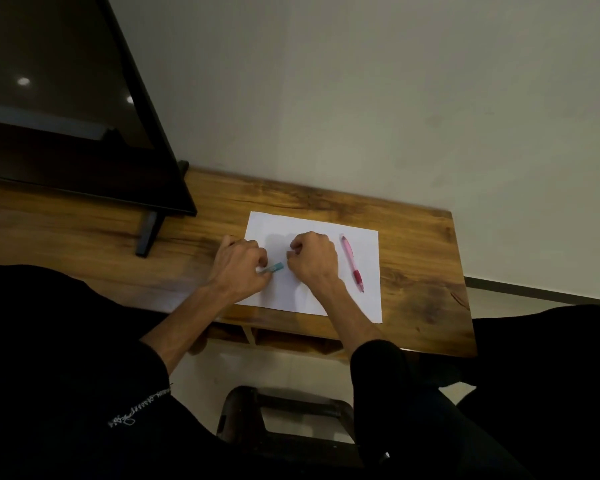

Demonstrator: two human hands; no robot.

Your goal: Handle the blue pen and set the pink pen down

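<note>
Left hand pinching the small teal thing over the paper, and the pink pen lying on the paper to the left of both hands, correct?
Not quite. In the head view the pink pen lies on the paper to the right of both hands, beside the right hand. The left hand does pinch the small teal thing.

Single head view — forward and down, close over the desk (413,258)

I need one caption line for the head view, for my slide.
Left hand holds a small teal object on white paper; pink pen beside right hand.
</note>
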